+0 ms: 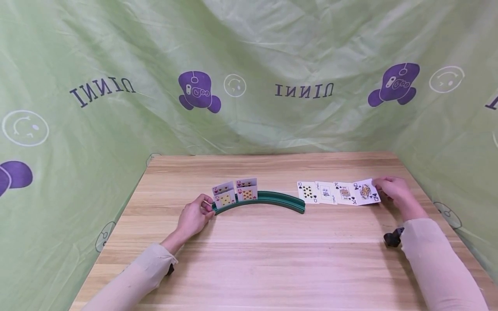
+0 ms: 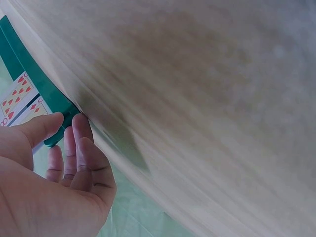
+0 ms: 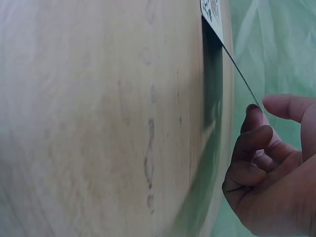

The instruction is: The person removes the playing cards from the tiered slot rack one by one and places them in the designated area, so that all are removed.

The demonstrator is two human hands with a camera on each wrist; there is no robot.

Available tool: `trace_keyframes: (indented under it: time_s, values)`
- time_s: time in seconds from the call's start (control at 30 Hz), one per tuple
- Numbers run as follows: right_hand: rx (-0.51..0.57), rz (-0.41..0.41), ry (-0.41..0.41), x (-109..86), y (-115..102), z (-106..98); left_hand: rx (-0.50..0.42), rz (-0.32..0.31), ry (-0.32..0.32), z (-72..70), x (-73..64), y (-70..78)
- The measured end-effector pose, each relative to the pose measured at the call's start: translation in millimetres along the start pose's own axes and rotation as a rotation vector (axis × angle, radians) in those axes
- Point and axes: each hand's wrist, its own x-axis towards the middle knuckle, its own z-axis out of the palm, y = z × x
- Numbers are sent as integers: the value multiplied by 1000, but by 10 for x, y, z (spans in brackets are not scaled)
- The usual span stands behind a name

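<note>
A curved green card holder (image 1: 280, 199) lies on the table, with several playing cards (image 1: 247, 193) standing in two pairs in its left part. My left hand (image 1: 194, 217) pinches the holder's left end between thumb and fingers, as the left wrist view shows up close. Over on the right, my right hand (image 1: 394, 190) pinches the outer edge of a queen card (image 1: 365, 191), which tilts up from the table in the right wrist view. Beside the queen, a king (image 1: 344, 193), a mostly white picture card (image 1: 326, 193) and a ten of spades (image 1: 308, 192) lie face up in a row.
The wooden table (image 1: 249, 259) ends at the back against a green printed curtain (image 1: 249, 129), which also hangs along both sides. A dark wrist device (image 1: 394, 237) sits at the right sleeve.
</note>
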Motion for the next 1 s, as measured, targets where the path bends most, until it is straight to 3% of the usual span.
trace_keyframes:
  time_s: [0.37, 1.0]
  values:
    - [-8, -36, 0, -4, 38, 0, 0, -2, 0, -5, -11, -5]
    - [-53, -144, -146, -77, -250, 203, 1, 5, 2, -5, -11, 22]
